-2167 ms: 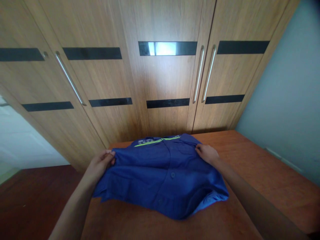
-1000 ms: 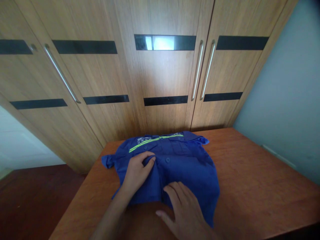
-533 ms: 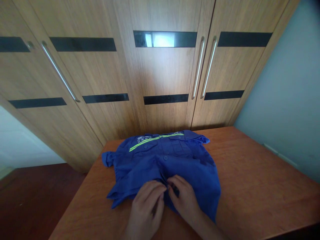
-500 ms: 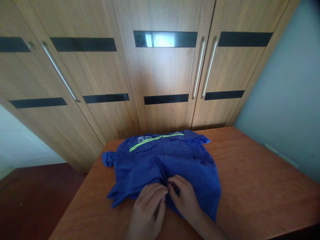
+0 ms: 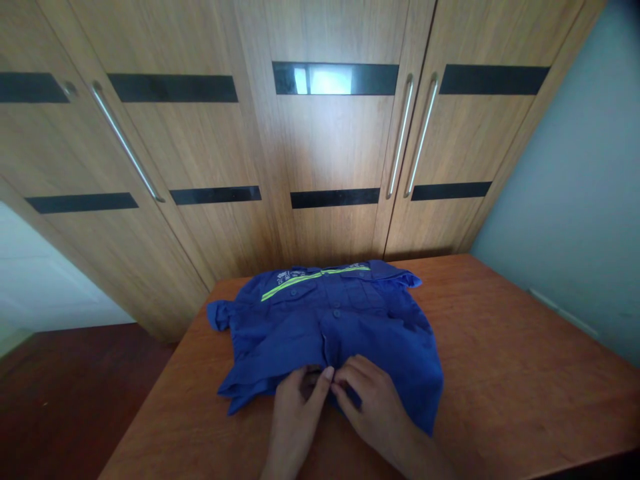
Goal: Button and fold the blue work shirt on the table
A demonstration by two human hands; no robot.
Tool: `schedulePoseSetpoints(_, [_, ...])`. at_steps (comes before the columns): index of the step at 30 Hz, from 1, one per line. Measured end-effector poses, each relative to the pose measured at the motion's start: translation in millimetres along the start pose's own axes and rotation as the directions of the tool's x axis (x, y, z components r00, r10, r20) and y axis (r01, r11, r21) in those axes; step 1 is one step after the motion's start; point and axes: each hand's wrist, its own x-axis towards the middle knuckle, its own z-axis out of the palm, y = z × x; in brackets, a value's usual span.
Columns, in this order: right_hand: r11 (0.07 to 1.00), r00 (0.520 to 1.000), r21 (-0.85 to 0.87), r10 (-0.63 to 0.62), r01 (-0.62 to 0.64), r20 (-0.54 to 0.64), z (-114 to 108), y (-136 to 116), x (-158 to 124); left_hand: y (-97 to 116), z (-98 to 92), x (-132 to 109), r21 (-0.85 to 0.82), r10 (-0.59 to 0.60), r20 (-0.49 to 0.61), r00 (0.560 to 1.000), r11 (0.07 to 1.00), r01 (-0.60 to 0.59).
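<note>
A blue work shirt (image 5: 280,340) lies spread on the table, its collar end toward the wardrobe. A yellow-green reflective stripe (image 5: 293,285) crosses its chest, and a button (image 5: 337,313) shows on the front placket. At the near hem, my left hand (image 5: 300,407) pinches the placket edge, with its thumb on top and the fingers partly under the cloth. Right beside it, my right hand (image 5: 370,393) pinches the same front edge between thumb and fingers. The two sets of fingertips nearly touch. Whatever small part lies between them is hidden.
The reddish-brown wooden table (image 5: 510,347) extends to both sides of the shirt. Behind it stands a wooden wardrobe (image 5: 330,147) with metal handles and black strips. A pale wall (image 5: 575,220) borders the table on the right, and dark red floor (image 5: 80,393) shows at left.
My left hand has turned, its thumb now lying on top at the placket and its fingers under the cloth. The right hand stays close by, still pinching. The placket lies flatter.
</note>
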Motion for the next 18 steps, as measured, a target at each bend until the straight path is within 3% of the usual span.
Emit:
schedulePoseSetpoints(4, [1.0, 1.0, 0.009, 0.003, -0.003, 0.005, -6, -1, 0, -2, -7.4, -1, 0.151, 0.107, -0.031, 0.994, 0.983, -0.101])
schedulePoseSetpoints(9, [0.994, 0.997, 0.078, 0.077, -0.077, -0.004, -7, -2, 1, -8, -5.5, 3, 0.029, 0.095, -0.066, 0.993, 0.995, -0.093])
schedulePoseSetpoints(12, [0.991, 0.99, 0.065, 0.122, -0.118, -0.066, -5, -3, 1, -9, 0.0, 8, -0.015, 0.121, -0.03, 0.992, 0.993, -0.121])
schedulePoseSetpoints(18, [0.993, 0.983, -0.072, 0.085, -0.098, -0.162, -4, 1, 5, 3, 8.6, 16, 0.071, 0.173, 0.019, 0.985, 0.982, -0.174])
